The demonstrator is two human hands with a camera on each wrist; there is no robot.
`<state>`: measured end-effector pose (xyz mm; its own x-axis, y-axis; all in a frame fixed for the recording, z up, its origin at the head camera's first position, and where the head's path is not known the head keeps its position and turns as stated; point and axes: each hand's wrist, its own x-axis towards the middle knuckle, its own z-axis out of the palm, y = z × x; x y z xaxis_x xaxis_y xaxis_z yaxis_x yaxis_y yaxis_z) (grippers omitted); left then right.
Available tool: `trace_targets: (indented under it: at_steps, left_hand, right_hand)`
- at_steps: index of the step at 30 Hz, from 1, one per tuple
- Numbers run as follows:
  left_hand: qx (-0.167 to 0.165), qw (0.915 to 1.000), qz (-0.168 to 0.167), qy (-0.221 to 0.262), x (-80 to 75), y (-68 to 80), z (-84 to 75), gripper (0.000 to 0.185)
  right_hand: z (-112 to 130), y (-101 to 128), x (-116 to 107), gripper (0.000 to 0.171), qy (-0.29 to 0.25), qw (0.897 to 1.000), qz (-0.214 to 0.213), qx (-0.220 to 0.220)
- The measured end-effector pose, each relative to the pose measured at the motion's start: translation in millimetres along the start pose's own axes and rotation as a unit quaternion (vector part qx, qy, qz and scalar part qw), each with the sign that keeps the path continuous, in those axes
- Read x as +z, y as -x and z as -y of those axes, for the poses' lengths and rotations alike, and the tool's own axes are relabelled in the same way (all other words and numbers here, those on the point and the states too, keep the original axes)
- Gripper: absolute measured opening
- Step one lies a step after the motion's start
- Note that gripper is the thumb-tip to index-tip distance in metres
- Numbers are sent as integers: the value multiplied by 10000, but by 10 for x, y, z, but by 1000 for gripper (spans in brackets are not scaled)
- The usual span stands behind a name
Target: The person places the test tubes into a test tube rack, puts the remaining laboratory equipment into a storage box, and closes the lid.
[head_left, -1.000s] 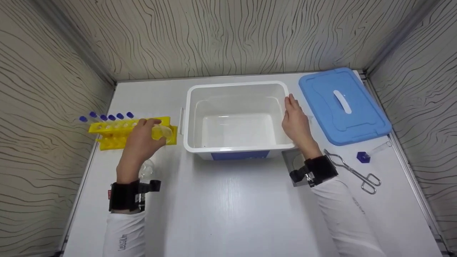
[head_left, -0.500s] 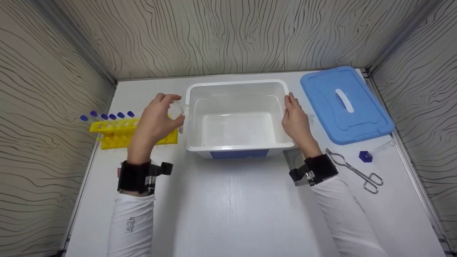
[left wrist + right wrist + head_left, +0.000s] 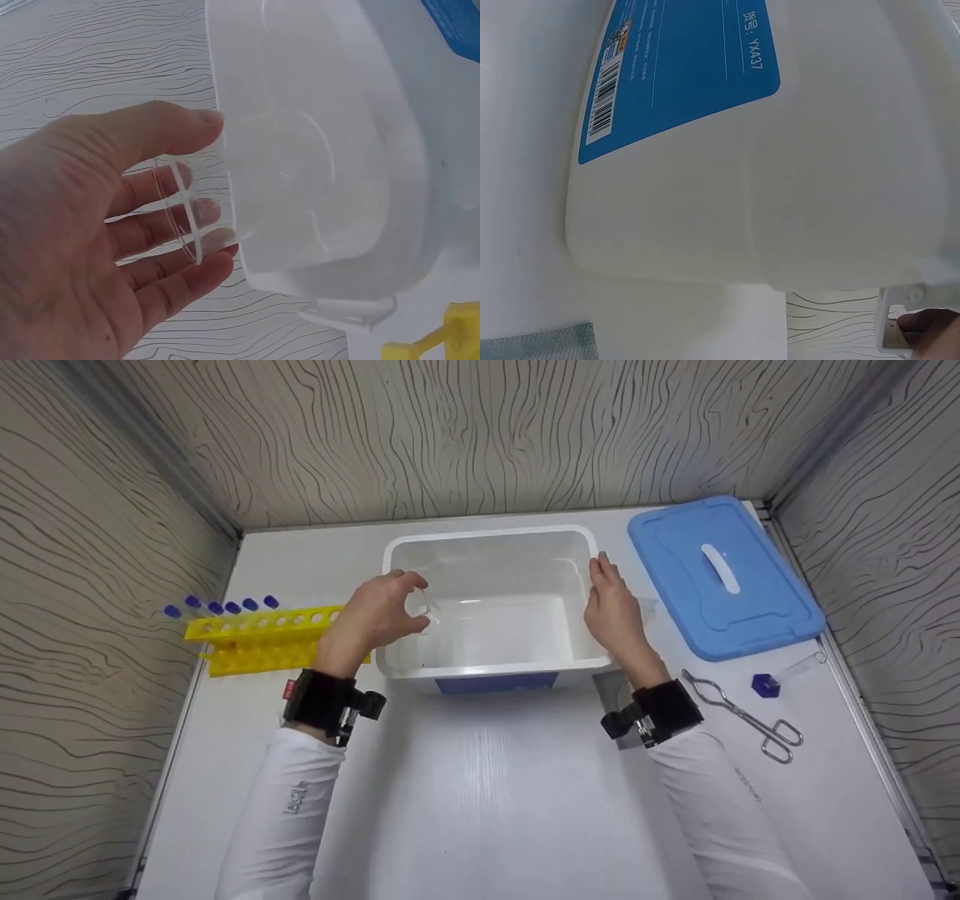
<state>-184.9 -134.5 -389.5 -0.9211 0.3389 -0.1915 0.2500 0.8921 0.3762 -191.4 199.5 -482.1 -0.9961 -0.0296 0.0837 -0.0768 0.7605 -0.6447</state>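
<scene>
My left hand (image 3: 367,615) is above the left rim of a white plastic bin (image 3: 487,669). Between thumb and fingers it holds a clear beaker (image 3: 430,619), tipped on its side over the bin's left part. The left wrist view shows the beaker's rim (image 3: 191,214) near the palm, its far end seen against the bin's wall. At the bin's right side my right hand (image 3: 615,615) rests on the rim and outer wall, fingers extended. In the right wrist view only a bit of a finger (image 3: 937,337) shows beside a white clip (image 3: 892,319).
Left of the bin stands a yellow rack (image 3: 247,634) with several blue-capped tubes (image 3: 214,607). A blue lid (image 3: 727,577) lies right, with metal tongs (image 3: 742,716) and a toppled blue-based cylinder (image 3: 766,685) in front. A grey mesh sheet (image 3: 547,345) lies near my right wrist.
My left hand has carried the beaker rightward, from over the yellow rack across the bin's left rim. The right hand has stayed against the bin's right side.
</scene>
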Motion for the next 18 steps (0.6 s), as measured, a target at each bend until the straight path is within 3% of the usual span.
trace_targets:
  at_steps: [9, 18]
  left_hand:
    - [-136, 9958, 679, -606, 149, -224, -11, 57]
    - [-151, 9886, 1200, -899, 323, -258, 55, 54]
  right_hand:
    - [23, 11, 28, 51, 25, 10000, -43, 43]
    - [64, 5, 37, 50, 26, 10000, -44, 6]
